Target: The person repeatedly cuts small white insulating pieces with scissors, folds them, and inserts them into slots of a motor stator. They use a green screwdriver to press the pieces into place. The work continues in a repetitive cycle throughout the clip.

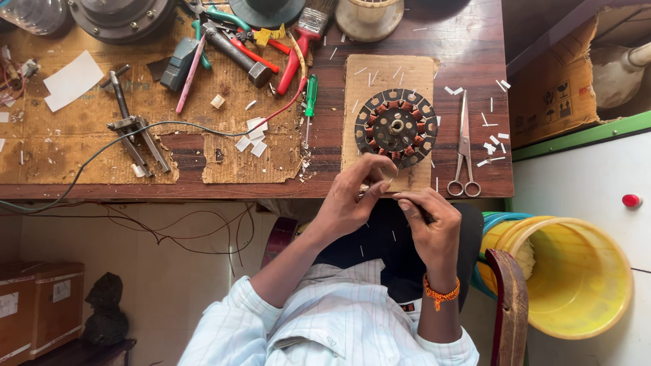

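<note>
Hands: two; left hand (352, 196) and right hand (427, 220) pinch one small pale strip (392, 192) together.
Stator (397, 126): one, round, copper-wound, on cardboard pad (359, 74).
Scissors (464, 146): one steel pair.

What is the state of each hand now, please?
Left hand: fingers pinched on a small pale strip, near the round stator.
Right hand: fingers curled, pinching the same strip's other end.
</note>
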The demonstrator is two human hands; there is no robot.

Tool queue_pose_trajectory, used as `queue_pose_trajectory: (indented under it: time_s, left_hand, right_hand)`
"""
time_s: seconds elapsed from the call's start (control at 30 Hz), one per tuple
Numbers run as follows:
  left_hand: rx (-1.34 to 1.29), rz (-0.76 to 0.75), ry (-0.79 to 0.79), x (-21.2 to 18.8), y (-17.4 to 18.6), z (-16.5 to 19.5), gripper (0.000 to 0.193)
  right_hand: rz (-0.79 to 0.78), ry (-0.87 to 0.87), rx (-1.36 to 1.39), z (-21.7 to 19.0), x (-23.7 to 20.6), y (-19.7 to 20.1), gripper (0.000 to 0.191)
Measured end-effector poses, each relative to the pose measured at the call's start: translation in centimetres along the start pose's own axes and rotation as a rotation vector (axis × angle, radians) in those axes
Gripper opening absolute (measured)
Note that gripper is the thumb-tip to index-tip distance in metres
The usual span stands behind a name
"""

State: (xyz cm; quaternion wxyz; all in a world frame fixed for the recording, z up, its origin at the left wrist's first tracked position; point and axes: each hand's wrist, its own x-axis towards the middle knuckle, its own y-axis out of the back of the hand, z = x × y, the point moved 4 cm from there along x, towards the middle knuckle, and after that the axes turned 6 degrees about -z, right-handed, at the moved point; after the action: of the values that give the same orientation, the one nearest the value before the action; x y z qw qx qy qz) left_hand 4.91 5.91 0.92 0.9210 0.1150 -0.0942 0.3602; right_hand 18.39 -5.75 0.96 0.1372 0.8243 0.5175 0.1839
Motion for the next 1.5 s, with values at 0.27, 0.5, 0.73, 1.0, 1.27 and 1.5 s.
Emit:
queue_pose_trajectory:
  time_s: [0.27,0.5,0.73,1.0,1.27,1.5]
  left_hand:
    - [-0.042,-0.018,0.085,0.6,0.6,-0.9,0.026]
    - [0.007,-0.150,0.006,0.3,-2.1,0.4,0.019]
    - [0.143,-0.002,-0.118,0.4,-1.7,-1.4,0.012]
    - [-0.419,0.551,-0.168,-0.9,1.3,-2.7,0.018]
    - [-0.239,-0.029,0.077,-3.0,-3.8,-1.9,0.039]
    - [-0.228,0.038,0.113,-1.9,-3.8,-1.9,0.011]
  right_hand:
    - [0.198,-0.116,0.545,4.8,-1.1,0.6,0.017]
    - [0.146,-0.056,0.219,3.3,-1.6,0.8,0.019]
    - [0.103,0.012,0.247,3.5,-1.9,0.6,0.020]
    - [0.251,-0.027,0.899,6.5,-2.0,0.5,0.022]
    - [0.202,-0.056,0.523,4.7,-2.2,-0.2,0.017]
    - [0.180,-0.035,0.182,2.4,-2.1,-0.3,0.012]
